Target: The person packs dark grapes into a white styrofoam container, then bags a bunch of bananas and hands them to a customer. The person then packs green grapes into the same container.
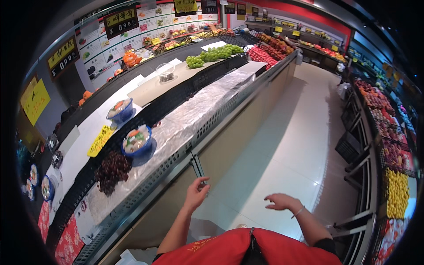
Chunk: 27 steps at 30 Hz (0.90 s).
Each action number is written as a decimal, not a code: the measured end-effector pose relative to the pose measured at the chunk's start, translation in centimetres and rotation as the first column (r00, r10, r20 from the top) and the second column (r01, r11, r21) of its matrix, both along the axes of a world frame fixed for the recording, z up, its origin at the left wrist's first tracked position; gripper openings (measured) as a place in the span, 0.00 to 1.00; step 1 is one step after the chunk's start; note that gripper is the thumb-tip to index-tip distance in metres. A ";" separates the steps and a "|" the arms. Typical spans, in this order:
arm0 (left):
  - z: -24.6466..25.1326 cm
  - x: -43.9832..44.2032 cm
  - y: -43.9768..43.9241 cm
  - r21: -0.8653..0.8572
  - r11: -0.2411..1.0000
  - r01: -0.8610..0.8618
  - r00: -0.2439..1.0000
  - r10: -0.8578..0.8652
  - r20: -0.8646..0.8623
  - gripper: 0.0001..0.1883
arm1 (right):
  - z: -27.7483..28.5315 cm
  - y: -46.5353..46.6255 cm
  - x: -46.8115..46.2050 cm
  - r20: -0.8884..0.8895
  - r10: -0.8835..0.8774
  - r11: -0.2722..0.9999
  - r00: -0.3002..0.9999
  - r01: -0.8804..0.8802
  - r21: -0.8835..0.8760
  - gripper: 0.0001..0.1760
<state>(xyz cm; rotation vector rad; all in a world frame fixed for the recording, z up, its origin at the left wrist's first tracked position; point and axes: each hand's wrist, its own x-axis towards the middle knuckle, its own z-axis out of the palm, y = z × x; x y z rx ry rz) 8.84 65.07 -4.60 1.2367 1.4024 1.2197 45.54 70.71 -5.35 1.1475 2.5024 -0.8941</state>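
Observation:
My left hand (pixel 197 192) hangs over the aisle beside the display counter's metal edge, fingers curled and apart, holding nothing. My right hand (pixel 281 201), with a bracelet at the wrist, is over the floor, fingers loosely bent and empty. On the counter, left of my hands, a heap of dark red grapes (pixel 112 170) lies next to a blue-rimmed bowl of wrapped food (pixel 136 141). A second blue bowl (pixel 120 110) stands behind it, near a yellow handwritten price sign (pixel 100 140). Farther along are a clear plastic tub (pixel 165 72) and green grapes (pixel 213 55).
The counter (pixel 198 112), covered with clear film, runs diagonally along my left. Tiled floor (pixel 265 145) stretches ahead. Fruit racks with yellow fruit (pixel 397 193) line the right side, with a black crate (pixel 347 146) by them. A white plastic item (pixel 131 258) is at the bottom left.

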 end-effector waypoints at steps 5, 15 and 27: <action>5.7 -2.0 12.2 0.174 0.981 -0.091 0.993 0.075 0.092 0.18 | 6.2 19.3 -6.1 -0.218 0.137 0.990 0.966 -0.128 0.056 0.27; 13.8 -9.9 38.0 0.260 0.932 -0.254 0.918 0.147 0.369 0.21 | 14.6 55.1 -19.1 -0.544 0.206 0.971 0.813 -0.101 0.216 0.29; 14.5 -18.9 66.2 0.077 0.785 -0.615 0.756 0.558 0.343 0.32 | 16.3 91.2 -34.7 -0.767 -0.220 0.887 0.603 0.451 0.100 0.41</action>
